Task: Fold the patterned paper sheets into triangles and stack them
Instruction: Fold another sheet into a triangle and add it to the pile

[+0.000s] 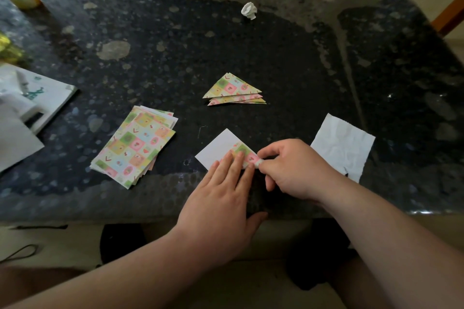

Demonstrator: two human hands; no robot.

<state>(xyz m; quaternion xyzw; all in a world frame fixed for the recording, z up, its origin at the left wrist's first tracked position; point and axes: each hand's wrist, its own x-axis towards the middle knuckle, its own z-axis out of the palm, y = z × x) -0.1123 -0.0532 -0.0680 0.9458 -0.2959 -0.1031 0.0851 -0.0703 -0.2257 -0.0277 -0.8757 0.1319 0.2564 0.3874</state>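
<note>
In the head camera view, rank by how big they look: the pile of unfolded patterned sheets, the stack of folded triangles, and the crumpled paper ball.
1. pile of unfolded patterned sheets
2. stack of folded triangles
3. crumpled paper ball

The ball lies farthest from the camera, which shrinks it somewhat, but the order looks safe.

1. One view only, from a wide-angle camera on the person's head, looking forward and down.
2. It sits close above the near edge of the dark table [251,45], whose far edge curves with the lens.
3. Floor shows beyond the table.
</note>
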